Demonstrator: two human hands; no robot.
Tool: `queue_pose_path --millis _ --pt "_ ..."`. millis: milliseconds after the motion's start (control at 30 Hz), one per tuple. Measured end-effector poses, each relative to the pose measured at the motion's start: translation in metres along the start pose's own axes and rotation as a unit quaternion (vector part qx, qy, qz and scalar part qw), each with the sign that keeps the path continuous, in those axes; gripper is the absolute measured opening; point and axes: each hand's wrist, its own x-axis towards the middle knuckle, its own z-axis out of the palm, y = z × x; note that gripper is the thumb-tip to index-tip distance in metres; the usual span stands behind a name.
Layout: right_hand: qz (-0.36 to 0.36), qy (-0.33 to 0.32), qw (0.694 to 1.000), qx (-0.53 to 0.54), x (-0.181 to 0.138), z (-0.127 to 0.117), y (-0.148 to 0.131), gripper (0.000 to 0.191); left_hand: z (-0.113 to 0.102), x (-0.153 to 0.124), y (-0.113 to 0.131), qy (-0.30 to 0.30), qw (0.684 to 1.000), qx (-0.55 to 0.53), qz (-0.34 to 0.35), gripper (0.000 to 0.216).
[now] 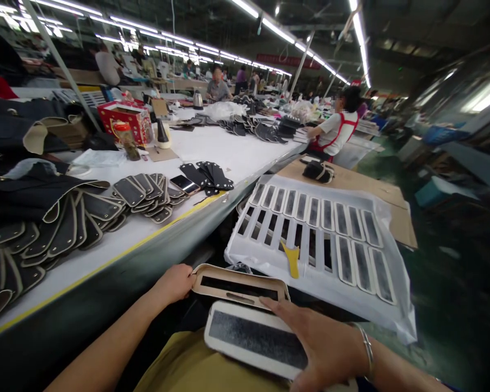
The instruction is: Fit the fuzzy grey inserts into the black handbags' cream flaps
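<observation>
Left fingers [184,281] grip a tan-rimmed frame [245,279] while right fingers [278,308] rest spread at its near edge, a separate panel [253,335] beneath them, work apparently midway.

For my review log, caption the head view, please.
Left hand grips one end of a shallow tan oblong tray; right hand spans its near edge and a white-bordered dark oblong panel.

Long white table [196,142] with dark pale-edged pieces [129,191] and phone [185,184]; white sheet [245,251] with pale-rimmed panels [363,267], yellow piece [293,261]
</observation>
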Motion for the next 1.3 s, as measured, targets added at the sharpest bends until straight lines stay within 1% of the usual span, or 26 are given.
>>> queue_pose_path --millis 67,133,200,300,333,433,500,567,633,667,700,767,867,933,1033,1133,1200,1300 --pt "0.017 -0.074 0.995 0.068 -0.008 0.010 0.002 0.117 0.001 0.001 -0.001 -0.008 1.000 -0.011 -0.002 0.028" --pt "0.026 -0.156 0.979 0.131 -0.012 0.020 0.010 0.108 0.003 0.002 -0.003 -0.018 1.000 -0.022 -0.005 0.028" --pt "0.013 -0.203 0.968 0.149 -0.011 0.027 0.018 0.102 0.006 0.003 -0.006 -0.030 0.999 -0.031 -0.009 0.027" --pt "-0.008 -0.204 0.973 0.105 -0.010 0.036 0.019 0.098 0.008 0.005 -0.008 -0.047 0.998 -0.034 -0.013 0.025" --pt "-0.010 -0.197 0.976 0.088 -0.009 0.039 0.017 0.092 0.009 0.005 -0.009 -0.051 0.998 -0.033 -0.013 0.025" --pt "-0.011 -0.158 0.986 0.052 -0.007 0.048 0.009 0.056 0.010 0.006 -0.009 -0.060 0.998 -0.031 -0.010 0.025" --pt "0.007 -0.141 0.989 0.046 -0.006 0.053 0.006 0.042 0.010 0.006 -0.010 -0.062 0.998 -0.031 -0.007 0.025" --pt "0.031 -0.147 0.987 0.064 -0.006 0.052 0.005 0.039 0.010 0.006 -0.010 -0.061 0.998 -0.030 -0.006 0.025" --pt "0.030 -0.137 0.987 0.083 -0.011 0.041 0.003 0.039 0.010 0.005 -0.010 -0.055 0.998 -0.027 -0.004 0.026" --pt "0.015 -0.117 0.989 0.089 -0.015 0.032 0.002 0.039 0.009 0.005 -0.010 -0.052 0.998 -0.025 -0.001 0.026" --pt "-0.004 -0.083 0.992 0.096 -0.019 0.022 0.000 0.039 0.008 0.005 -0.010 -0.049 0.999 -0.023 0.001 0.026" --pt "-0.016 0.016 0.992 0.123 -0.027 -0.002 -0.002 0.037 0.007 0.005 -0.009 -0.043 0.999 -0.018 0.008 0.026" --pt "0.007 0.181 0.967 0.178 -0.025 -0.026 0.000 0.036 0.006 0.006 -0.009 -0.042 0.999 -0.018 0.011 0.026" --pt "0.000 0.252 0.950 0.185 -0.011 -0.032 0.005 0.035 0.008 0.007 -0.011 -0.049 0.999 -0.023 0.008 0.026" --pt "-0.028 0.316 0.938 0.140 0.024 -0.028 0.011 0.036 0.010 0.009 -0.013 -0.052 0.998 -0.035 0.003 0.024" --pt "-0.063 0.361 0.928 0.071 0.057 -0.021 0.013 0.049 0.011 0.008 -0.014 -0.040 0.998 -0.043 0.002 0.025" --pt "-0.089 0.372 0.924 0.030 0.071 -0.019 0.011 0.053 0.010 0.007 -0.013 -0.033 0.999 -0.041 0.001 0.026" --pt "-0.103 0.362 0.927 -0.013 0.077 -0.017 0.007 0.053 0.008 0.006 -0.010 -0.031 0.999 -0.038 -0.003 0.026"
